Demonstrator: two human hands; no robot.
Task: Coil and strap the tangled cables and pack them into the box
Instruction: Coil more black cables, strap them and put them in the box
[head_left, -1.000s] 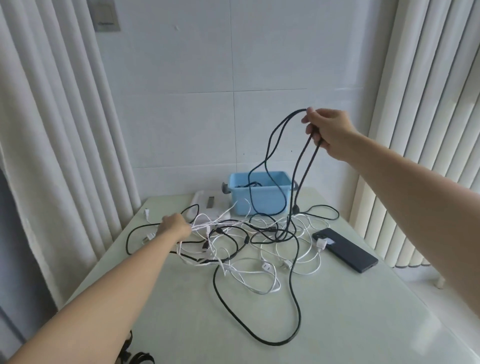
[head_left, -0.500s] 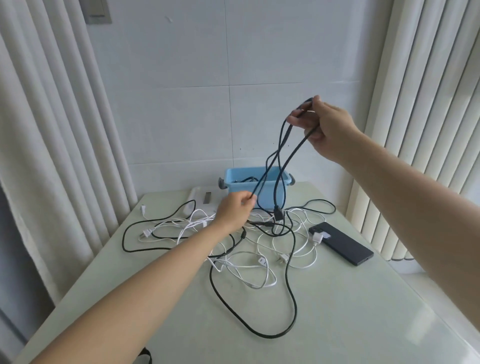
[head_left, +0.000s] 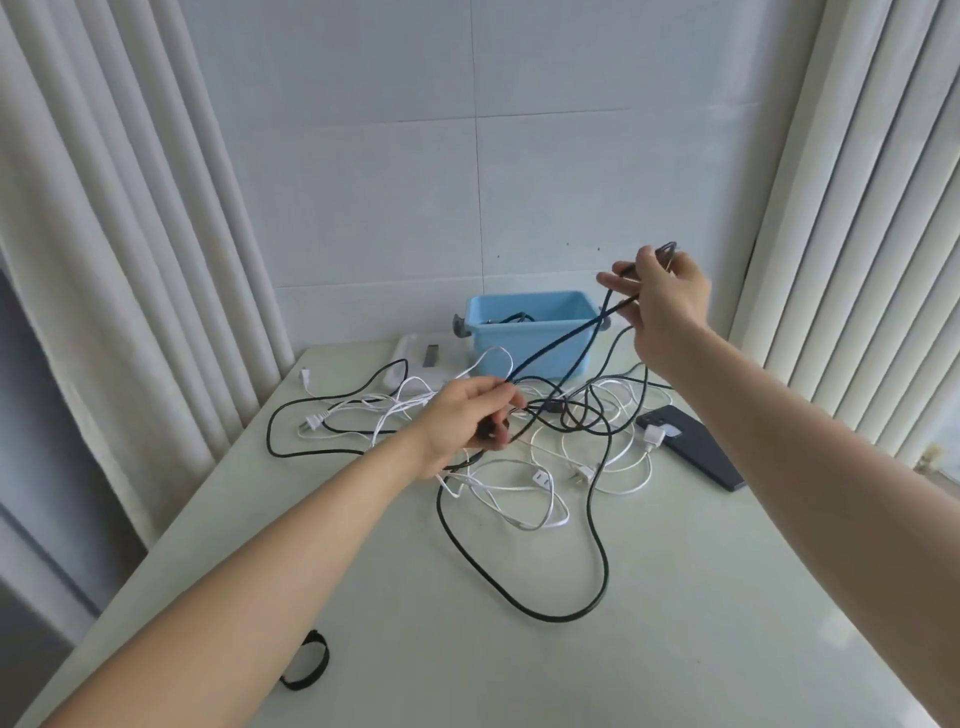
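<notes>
Fingers of the right hand (head_left: 660, 301) curl around a raised bend of black cable (head_left: 551, 619); the left hand (head_left: 467, 415) pinches the same cable just above tangled white cables (head_left: 519, 493) on a pale table (head_left: 675, 597), with the blue box (head_left: 530, 332) behind and a dark phone (head_left: 691, 447) at right.

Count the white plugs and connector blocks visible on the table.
5: small plug far left, two-prong plug left of the left hand, connector block and pronged plug centre-front, block plug on the black phone. The cable tangle may hide more.
</notes>
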